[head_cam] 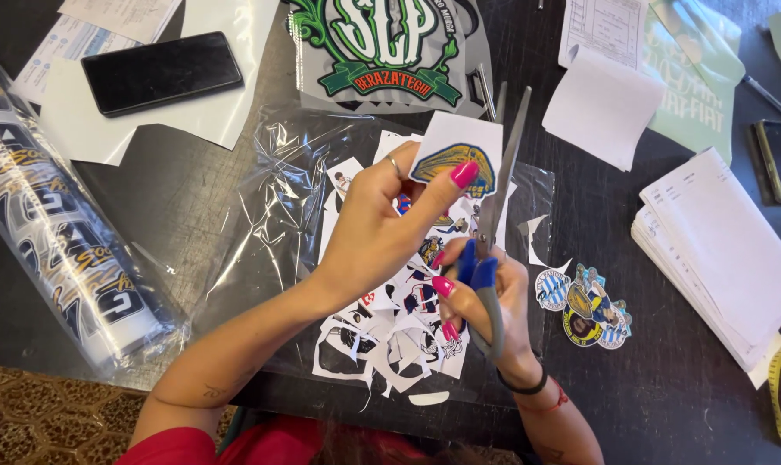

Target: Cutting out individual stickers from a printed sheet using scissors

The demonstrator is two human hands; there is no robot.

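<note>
Pointing blades up-away, near-vertical scissors (pixel 496 198) in right hand (pixel 485 301) clenched grip; left hand (pixel 382 232) pinching sticker sheet (pixel 456 155).

Colours and patterns, as seen from the head camera.
Pink nail polish is seen on the left hand (pixel 382 232) and right hand (pixel 485 301). A blue-and-yellow crest on white backing is shown on the paper sticker piece (pixel 457 159). Blue handles with grey grips and grey metal blades are noted on the scissors (pixel 491 250). Blue, white and yellow are seen on the small pile of cut-out stickers (pixel 584 306). The dark tabletop (pixel 192 198) is near black; a glossy black slab phone (pixel 160 72) is noted.
</note>
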